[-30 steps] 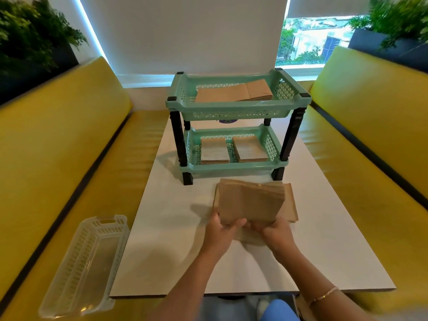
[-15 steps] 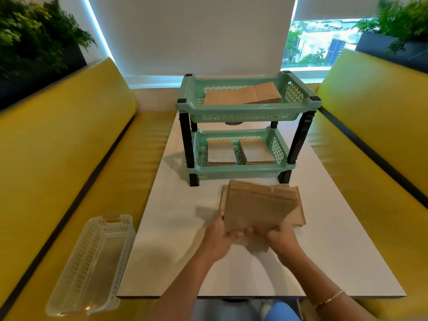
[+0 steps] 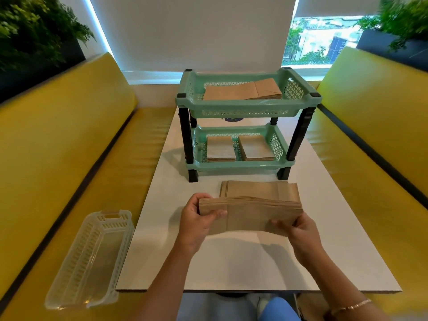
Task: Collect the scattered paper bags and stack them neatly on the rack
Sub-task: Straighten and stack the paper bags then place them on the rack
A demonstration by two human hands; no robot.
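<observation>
Holding: both hands gripped one thick bundle of brown paper bags just above the counter, long side running left to right.
Left hand: the left hand was closed on the bundle's left end — thumb across the front face, fingers wrapped behind.
Right hand: the right hand was closed on the lower right corner, thumb on the front face; a thin bracelet sat on that forearm.
Bags on counter: a second flat pile of bags lay on the white counter just behind the held bundle, between it and the rack.
Rack: a green two-tier rack with black legs stood at the far middle of the counter.
Top tier: one long stack of bags lay flat inside, toward the right.
Bottom tier: two smaller stacks sat side by side — the left stack topped with a paler sheet, the right stack plain brown.
Seat: a clear plastic basket rested on the yellow bench seat to the left of the counter.
Background: green plants stood behind both seat backs, and a window showed at upper right.
</observation>
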